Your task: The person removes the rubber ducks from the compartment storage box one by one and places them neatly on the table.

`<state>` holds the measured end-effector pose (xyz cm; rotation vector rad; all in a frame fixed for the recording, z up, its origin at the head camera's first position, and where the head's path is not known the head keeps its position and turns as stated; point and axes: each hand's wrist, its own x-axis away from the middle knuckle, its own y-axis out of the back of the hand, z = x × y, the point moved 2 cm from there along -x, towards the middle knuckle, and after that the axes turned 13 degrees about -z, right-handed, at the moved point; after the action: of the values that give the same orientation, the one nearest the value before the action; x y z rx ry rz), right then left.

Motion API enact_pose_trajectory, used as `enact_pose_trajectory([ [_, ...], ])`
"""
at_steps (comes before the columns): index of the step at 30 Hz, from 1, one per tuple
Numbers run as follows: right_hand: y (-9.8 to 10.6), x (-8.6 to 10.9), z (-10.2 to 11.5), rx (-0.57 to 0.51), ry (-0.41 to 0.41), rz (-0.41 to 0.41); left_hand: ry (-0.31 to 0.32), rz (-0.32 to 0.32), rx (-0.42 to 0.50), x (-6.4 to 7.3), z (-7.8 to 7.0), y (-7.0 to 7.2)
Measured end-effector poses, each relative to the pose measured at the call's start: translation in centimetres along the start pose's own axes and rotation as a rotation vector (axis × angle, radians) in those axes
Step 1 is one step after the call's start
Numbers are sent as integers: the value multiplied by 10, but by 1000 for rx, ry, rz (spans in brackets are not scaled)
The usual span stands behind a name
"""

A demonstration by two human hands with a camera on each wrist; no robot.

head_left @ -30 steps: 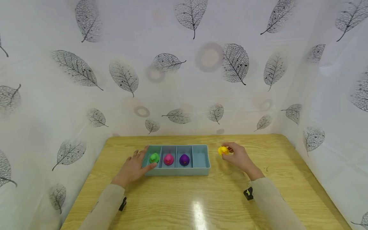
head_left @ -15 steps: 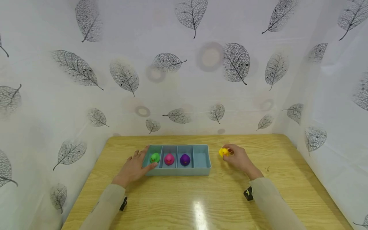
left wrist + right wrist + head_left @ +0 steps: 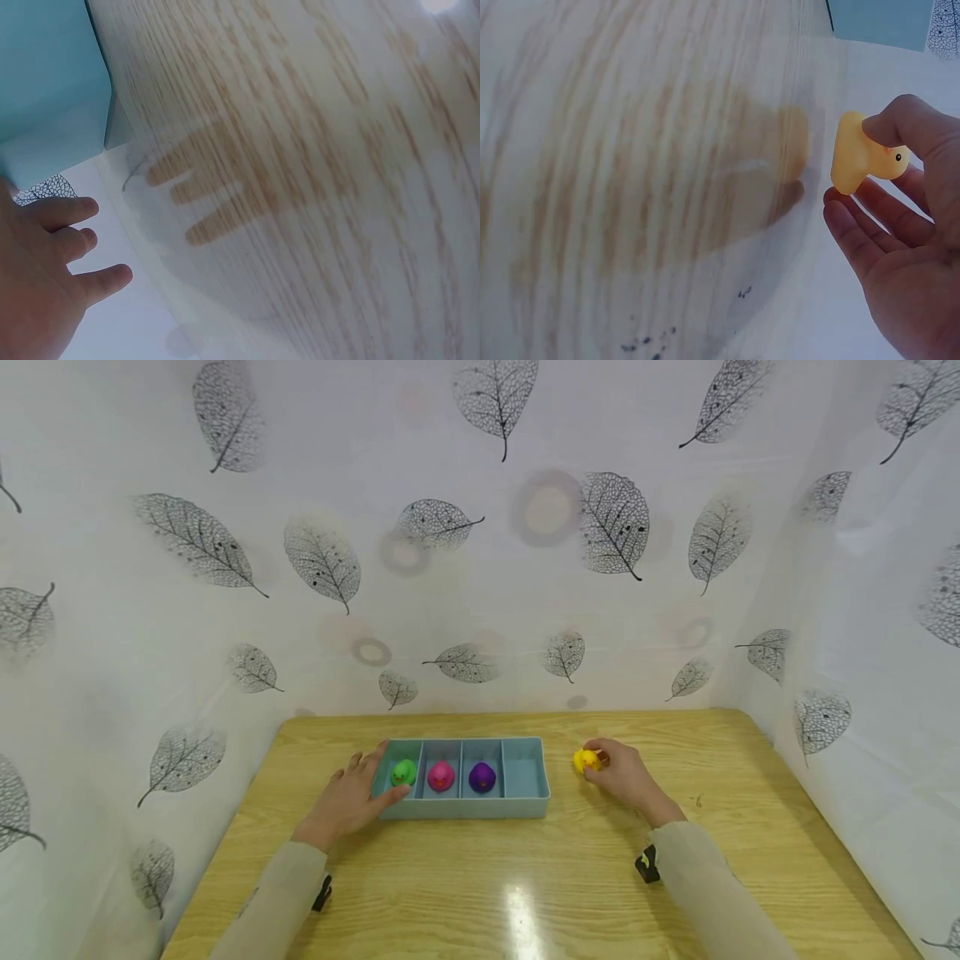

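A yellow rubber duck (image 3: 585, 762) is pinched between the thumb and fingers of my right hand (image 3: 628, 779), to the right of the tray. In the right wrist view the duck (image 3: 850, 157) is low over the table, its reflection beside it. My left hand (image 3: 343, 806) rests at the left end of a pale blue divided tray (image 3: 465, 808), thumb along the front rim and forefinger at the back corner. Its other fingers (image 3: 105, 283) stick out straight beyond the tray. Inside, from left to right, sit a green duck (image 3: 403, 772), a pink duck (image 3: 441, 776) and a purple duck (image 3: 482, 777), one per compartment.
The tray's rightmost compartment (image 3: 525, 770) shows a bare floor. A wood-grain table (image 3: 450, 885) lies under everything, with a glare spot near the front. White leaf-print sheeting (image 3: 480, 602) rises behind and at both sides. Black camera mounts (image 3: 648, 865) sit at the wrists.
My right hand has come down slightly toward the table's front with the yellow rubber duck, still pinching it. The left hand and the tray have stayed put.
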<state>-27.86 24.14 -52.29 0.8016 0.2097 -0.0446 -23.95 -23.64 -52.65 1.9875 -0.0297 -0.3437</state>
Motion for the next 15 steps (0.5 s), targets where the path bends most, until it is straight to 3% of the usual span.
enact_pose_trajectory([
  [15, -6, -2, -6, -2, -4, 10, -17, -21, -2, 0, 1, -3],
])
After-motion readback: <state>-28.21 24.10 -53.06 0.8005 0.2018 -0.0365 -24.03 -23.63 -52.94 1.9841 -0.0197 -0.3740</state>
